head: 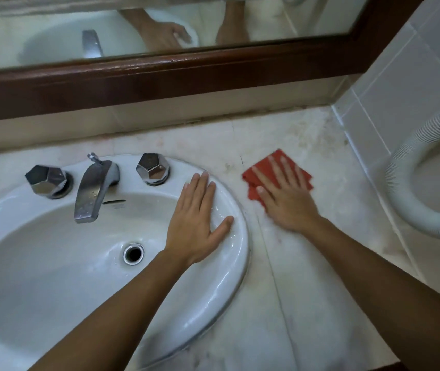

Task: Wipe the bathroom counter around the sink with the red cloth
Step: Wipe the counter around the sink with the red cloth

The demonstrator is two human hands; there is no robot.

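The red cloth (pixel 253 180) lies flat on the pale marble counter (pixel 294 277), just right of the white oval sink (pixel 85 245). My right hand (pixel 287 196) presses down on the cloth with fingers spread; part of the cloth is hidden under the palm. My left hand (pixel 197 223) rests flat on the sink's right rim, fingers together and holding nothing. Brownish stains mark the counter behind the cloth, toward the back corner.
A chrome faucet (pixel 93 188) with two faceted knobs (pixel 46 179) (pixel 152 168) stands at the sink's back. A wood-framed mirror (pixel 160 70) runs along the rear wall. A tiled wall (pixel 401 84) and a ribbed white hose (pixel 411 178) bound the counter on the right.
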